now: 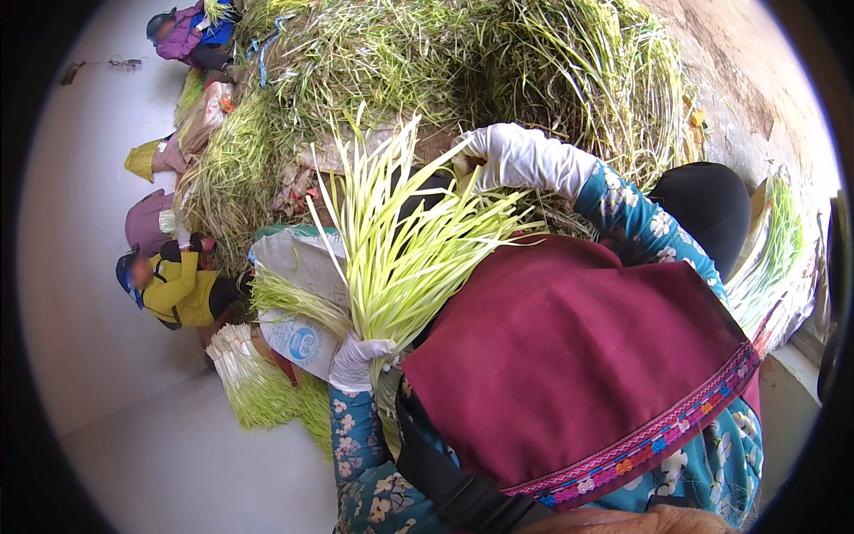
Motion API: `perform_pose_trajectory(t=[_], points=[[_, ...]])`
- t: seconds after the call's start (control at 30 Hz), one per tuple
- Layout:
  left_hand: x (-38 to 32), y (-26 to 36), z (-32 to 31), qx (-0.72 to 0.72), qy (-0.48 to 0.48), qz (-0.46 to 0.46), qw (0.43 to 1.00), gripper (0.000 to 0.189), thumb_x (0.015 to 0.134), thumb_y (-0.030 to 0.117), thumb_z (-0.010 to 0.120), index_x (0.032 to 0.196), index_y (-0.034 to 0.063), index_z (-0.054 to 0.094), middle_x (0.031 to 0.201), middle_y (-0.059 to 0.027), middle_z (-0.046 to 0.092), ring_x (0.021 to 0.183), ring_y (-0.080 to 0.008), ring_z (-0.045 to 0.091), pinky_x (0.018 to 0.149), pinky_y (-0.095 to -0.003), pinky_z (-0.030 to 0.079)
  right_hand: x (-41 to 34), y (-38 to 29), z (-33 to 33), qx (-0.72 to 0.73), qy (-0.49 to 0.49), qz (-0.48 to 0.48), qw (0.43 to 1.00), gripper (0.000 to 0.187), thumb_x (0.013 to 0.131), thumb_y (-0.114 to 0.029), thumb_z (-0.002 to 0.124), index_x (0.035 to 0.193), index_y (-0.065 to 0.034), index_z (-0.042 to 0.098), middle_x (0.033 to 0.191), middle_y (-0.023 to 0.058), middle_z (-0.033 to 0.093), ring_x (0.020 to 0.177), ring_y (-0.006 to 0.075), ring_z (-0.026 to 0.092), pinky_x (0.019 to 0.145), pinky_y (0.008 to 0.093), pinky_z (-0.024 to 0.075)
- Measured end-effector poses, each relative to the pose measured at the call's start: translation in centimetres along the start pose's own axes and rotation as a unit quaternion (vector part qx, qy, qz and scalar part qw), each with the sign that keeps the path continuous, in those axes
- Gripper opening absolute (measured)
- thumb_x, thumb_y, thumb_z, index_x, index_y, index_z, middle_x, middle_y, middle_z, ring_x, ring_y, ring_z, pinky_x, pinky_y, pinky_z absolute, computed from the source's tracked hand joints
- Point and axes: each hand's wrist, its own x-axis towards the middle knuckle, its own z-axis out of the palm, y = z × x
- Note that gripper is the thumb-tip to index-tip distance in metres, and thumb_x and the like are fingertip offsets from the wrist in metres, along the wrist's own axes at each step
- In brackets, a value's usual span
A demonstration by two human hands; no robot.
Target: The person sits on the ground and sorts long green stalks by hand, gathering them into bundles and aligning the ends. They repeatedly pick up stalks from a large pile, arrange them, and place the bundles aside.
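Note:
My left hand [360,364], in a thin white glove, is closed around the lower part of a bunch of long yellow-green leafy stalks [407,267]. The leaves fan out above it, across the dark red apron's edge. My right hand [490,160], also in a white glove, is curled beside the upper right leaves; one leaf reaches its fingers, but whether they pinch it is hidden. Left of the bunch, a smaller bundle of similar stalks [300,300] lies on a printed white woven sack [300,337].
Large heaps of green stalks [373,60] lie ahead. Bundled stalks with white ends [253,380] lie at lower left; others [774,240] lie at right. A person in yellow [177,290] sits at left, another in purple [183,33] at upper left. A pale wall [87,267] stands beyond.

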Motion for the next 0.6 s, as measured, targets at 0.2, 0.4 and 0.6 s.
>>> perform_pose_trajectory(t=[0.2, 0.4, 0.6], points=[[-0.4, 0.6, 0.9, -0.021, 0.021, 0.024, 0.999, 0.044, 0.069, 0.005, 0.075, 0.111, -0.0045, 0.065, 0.087, -0.0094, 0.07, 0.073, -0.0172, 0.066, 0.065, -0.0279, 0.056, -0.5, 0.1, -0.2, 0.01, -0.014, 0.01, 1.0, 0.025, 0.085, -0.026, 0.074, 0.107, -0.015, 0.074, 0.088, 0.0114, 0.074, 0.077, 0.0239, 0.071, 0.07, 0.0353, 0.0556], [-0.3, 1.0, 0.8, -0.011, -0.019, 0.013, 1.0, 0.048, 0.071, 0.004, 0.076, 0.117, -0.0033, 0.062, 0.084, -0.0088, 0.069, 0.068, -0.0157, 0.066, 0.06, -0.0276, 0.056, -0.1, 0.0, 0.9, 0.012, -0.033, 0.011, 0.999, 0.024, 0.084, -0.026, 0.074, 0.106, -0.0154, 0.075, 0.088, 0.0112, 0.074, 0.077, 0.024, 0.071, 0.071, 0.0356, 0.0557], [-0.3, 0.9, 0.8, 0.016, 0.007, 0.022, 1.0, 0.048, 0.074, 0.005, 0.077, 0.118, -0.003, 0.061, 0.084, -0.008, 0.069, 0.065, -0.0145, 0.065, 0.057, -0.0266, 0.055, 0.1, -0.2, 1.7, 0.019, -0.043, 0.013, 0.999, 0.024, 0.084, -0.026, 0.073, 0.106, -0.0159, 0.075, 0.088, 0.011, 0.074, 0.077, 0.0241, 0.071, 0.071, 0.036, 0.0558]])
